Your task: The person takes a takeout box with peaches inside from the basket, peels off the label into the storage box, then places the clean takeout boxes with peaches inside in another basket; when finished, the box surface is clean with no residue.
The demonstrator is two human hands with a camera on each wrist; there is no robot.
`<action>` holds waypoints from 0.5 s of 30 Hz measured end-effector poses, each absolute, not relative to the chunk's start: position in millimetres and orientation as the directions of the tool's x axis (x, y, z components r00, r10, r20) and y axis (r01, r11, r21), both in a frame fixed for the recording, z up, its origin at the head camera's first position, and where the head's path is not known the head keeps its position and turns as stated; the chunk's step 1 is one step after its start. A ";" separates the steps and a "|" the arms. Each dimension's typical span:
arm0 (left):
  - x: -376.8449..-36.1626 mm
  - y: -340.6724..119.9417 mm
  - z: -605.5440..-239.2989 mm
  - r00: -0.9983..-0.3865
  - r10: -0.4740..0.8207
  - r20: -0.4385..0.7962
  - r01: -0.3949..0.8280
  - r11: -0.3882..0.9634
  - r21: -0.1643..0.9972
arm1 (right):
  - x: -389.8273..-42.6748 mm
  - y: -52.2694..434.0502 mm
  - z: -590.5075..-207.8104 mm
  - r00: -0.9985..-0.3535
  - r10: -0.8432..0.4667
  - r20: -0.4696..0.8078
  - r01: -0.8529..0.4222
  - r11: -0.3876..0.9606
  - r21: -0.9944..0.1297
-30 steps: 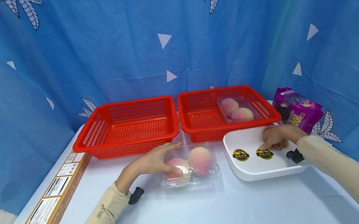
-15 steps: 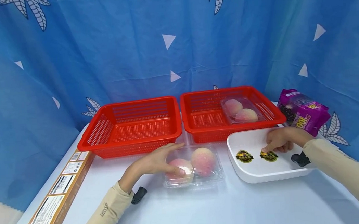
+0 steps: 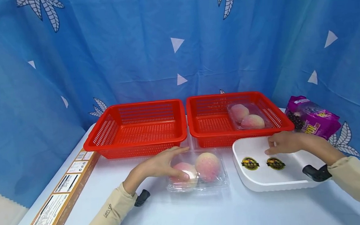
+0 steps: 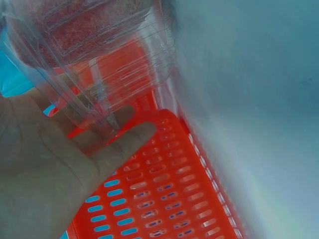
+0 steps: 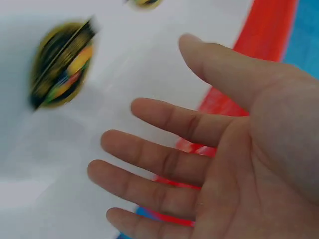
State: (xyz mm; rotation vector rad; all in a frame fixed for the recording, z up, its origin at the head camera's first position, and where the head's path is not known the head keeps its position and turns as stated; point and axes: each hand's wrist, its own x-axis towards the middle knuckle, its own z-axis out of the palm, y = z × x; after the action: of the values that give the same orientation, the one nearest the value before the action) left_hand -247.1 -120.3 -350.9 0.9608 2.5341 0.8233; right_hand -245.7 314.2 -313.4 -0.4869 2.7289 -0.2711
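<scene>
A clear plastic clamshell box point(image 3: 213, 184) with two pink-yellow peaches point(image 3: 207, 166) lies on the table in front of the red baskets. My left hand point(image 3: 160, 166) grips its left end, thumb over the front part and fingers along the far side. In the left wrist view, the fingers partly show through the clear plastic point(image 4: 107, 99). My right hand point(image 3: 288, 143) is over the inside of a shallow white tray point(image 3: 259, 187), near its far right. Its fingers point(image 5: 154, 154) are spread loosely in the right wrist view, holding nothing. Two round fruit stickers point(image 3: 276, 163) mark the tray's inside.
Two red slotted baskets stand behind: the left basket point(image 3: 148, 150), and the right basket point(image 3: 209, 141) with another peach box point(image 3: 251, 122) in it. A purple bag point(image 3: 316, 121) sits far right. A long cardboard box point(image 3: 64, 198) lies along the left edge.
My right hand has lifted from the right-hand sticker and moved back toward the tray's far rim, its fingers now looser. My left hand stays on the peach box. The head view has shifted slightly.
</scene>
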 end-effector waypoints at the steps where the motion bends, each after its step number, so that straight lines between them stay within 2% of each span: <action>1: -247.1 -120.2 -351.1 -0.728 0.681 -0.080 0.504 0.610 0.611 | -242.3 307.8 -308.7 -0.879 -0.380 -0.287 -0.315 0.916 -0.248; 6: -246.6 -119.5 -350.7 -0.730 0.679 -0.084 0.502 0.615 0.608 | -226.7 266.3 -284.4 -0.857 -0.468 -0.215 -0.395 0.865 -0.310; 11: -246.1 -119.0 -349.5 -0.729 0.679 -0.080 0.505 0.614 0.607 | -218.1 222.9 -272.0 -0.827 -0.557 -0.080 -0.523 0.814 -0.253; 15: -246.1 -119.3 -349.2 -0.729 0.680 -0.080 0.505 0.613 0.607 | -217.9 194.9 -270.8 -0.805 -0.592 -0.039 -0.572 0.792 -0.213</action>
State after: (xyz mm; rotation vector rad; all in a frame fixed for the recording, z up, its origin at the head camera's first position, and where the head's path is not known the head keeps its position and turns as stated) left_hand -246.1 -119.3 -349.2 0.9599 2.5384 0.8177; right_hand -217.9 194.9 -270.8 -0.9362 2.8751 -0.2916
